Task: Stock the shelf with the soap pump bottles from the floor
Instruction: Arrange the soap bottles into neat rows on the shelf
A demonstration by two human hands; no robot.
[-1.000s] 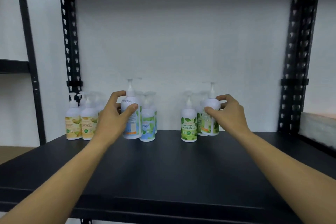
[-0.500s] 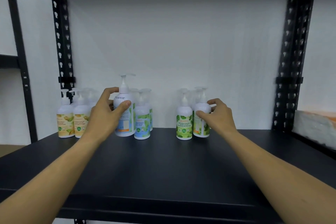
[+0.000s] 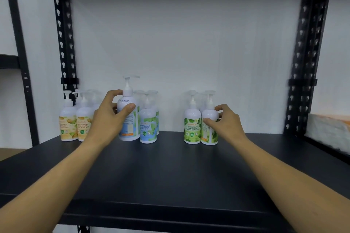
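Two bottles now seated on shelf (image 3: pixel 170 172), both lower than a second ago, placement nearly done | left hand (image 3: pixel 106 121) fingers curled round blue bottle (image 3: pixel 128 119) | right hand (image 3: pixel 225 125) fingers pinching green bottle (image 3: pixel 209 128) | front-row count: two yellow, two blue, two green; more behind, blurred.

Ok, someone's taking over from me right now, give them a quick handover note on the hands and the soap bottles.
Left hand grips a blue-label bottle with its back label facing out, standing on the shelf left of the blue cool mint bottles.
Right hand pinches the right green-label bottle, beside its twin.
Yellow-label bottles stand at far left.
Done: three groups shelved at the back.
Left: release both, maybe turn labels forward. The floor is out of view, so the remaining stock is unknown.
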